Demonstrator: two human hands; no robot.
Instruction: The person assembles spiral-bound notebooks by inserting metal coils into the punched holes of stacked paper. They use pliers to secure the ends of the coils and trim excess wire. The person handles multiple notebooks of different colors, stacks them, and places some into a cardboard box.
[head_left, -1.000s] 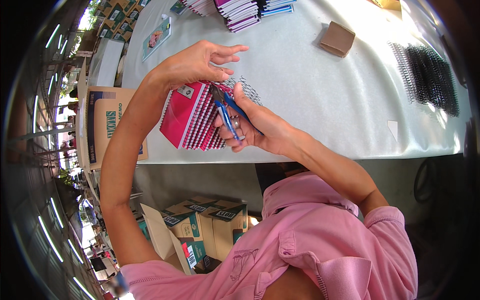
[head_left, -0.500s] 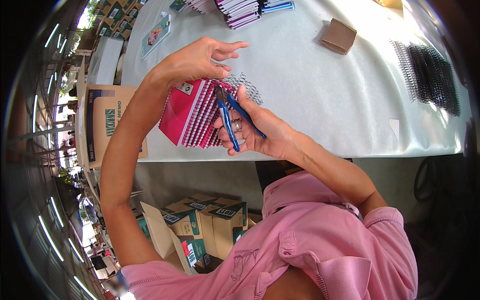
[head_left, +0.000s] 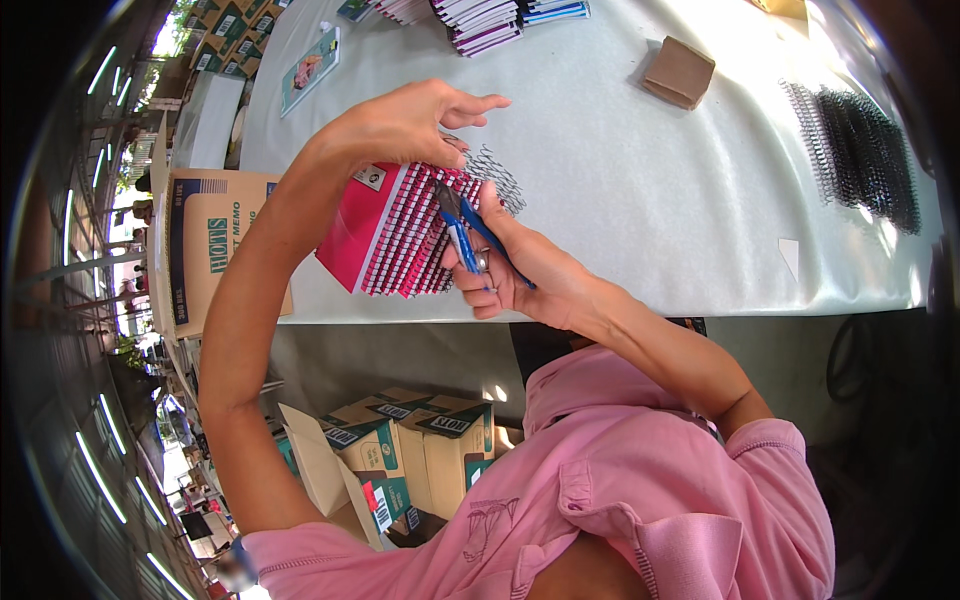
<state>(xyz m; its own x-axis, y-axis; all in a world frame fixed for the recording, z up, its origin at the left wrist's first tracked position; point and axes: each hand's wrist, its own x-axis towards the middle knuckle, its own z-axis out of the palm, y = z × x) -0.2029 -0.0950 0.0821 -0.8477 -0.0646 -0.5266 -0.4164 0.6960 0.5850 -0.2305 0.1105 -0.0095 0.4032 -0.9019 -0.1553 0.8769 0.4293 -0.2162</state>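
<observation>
A stack of pink spiral notebooks [head_left: 350,222] lies fanned at the table's near left, its bound edges stepped toward the right. My right hand [head_left: 520,265] is closed around blue-handled pliers [head_left: 461,235], whose dark jaws rest at the coils near the stack's upper right. Across the top of the stack reaches my left hand [head_left: 415,125]. Its fingers stretch out to the right, and its thumb is down at the upper end of the bindings. Loose dark wire coils [head_left: 497,180] lie on the table just beyond the notebooks.
A heap of black spiral coils [head_left: 860,155] lies at the right. Farther back are a brown block [head_left: 678,73], stacked booklets [head_left: 478,25] and a single booklet [head_left: 312,72]. A carton [head_left: 215,240] stands left of the table; open cartons [head_left: 400,450] sit below its near edge.
The pliers and my right hand have shifted slightly right and toward me, and the handles are squeezed closer together. My left hand has slid a little to the right.
</observation>
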